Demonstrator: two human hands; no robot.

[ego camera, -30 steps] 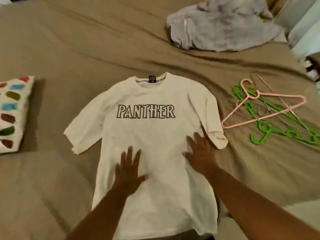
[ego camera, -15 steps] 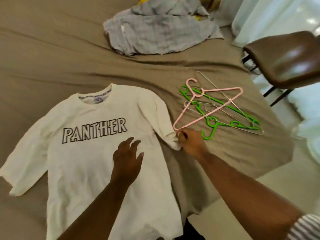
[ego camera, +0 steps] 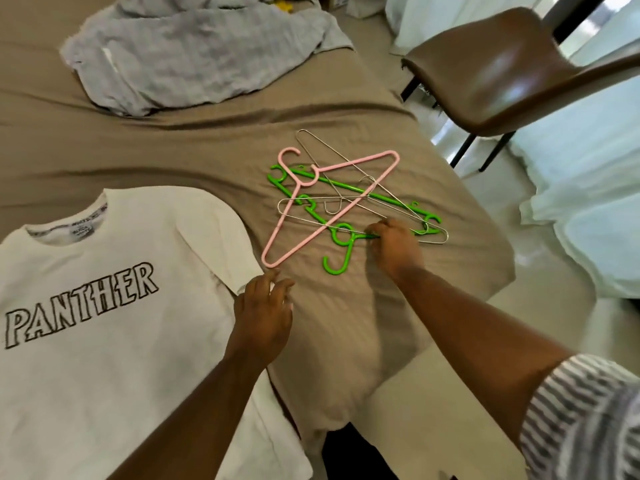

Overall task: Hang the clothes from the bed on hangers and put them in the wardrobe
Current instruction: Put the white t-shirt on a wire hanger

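Observation:
A white T-shirt [ego camera: 104, 323] printed PANTHER lies flat on the brown bed [ego camera: 173, 157]. To its right sits a pile of hangers: a pink hanger [ego camera: 346, 168] on top, green hangers [ego camera: 341, 237] and thin wire hangers [ego camera: 311, 216] beneath. My right hand [ego camera: 394, 247] is on the pile, its fingertips pinching a green hanger just right of its hook. My left hand [ego camera: 265, 313] hovers with loosely spread fingers over the shirt's right sleeve edge, holding nothing. A crumpled grey garment [ego camera: 194, 53] lies at the far side of the bed.
A brown chair [ego camera: 512, 67] on black legs stands just beyond the bed's right corner. White curtains [ego camera: 588, 209] hang down to the pale floor on the right. The bed's near right corner ends close to my right forearm.
My right hand left the shirt's sleeve and moved right onto the hanger pile, taking hold of a green hanger. My left hand slid right to the sleeve edge. The view turned right.

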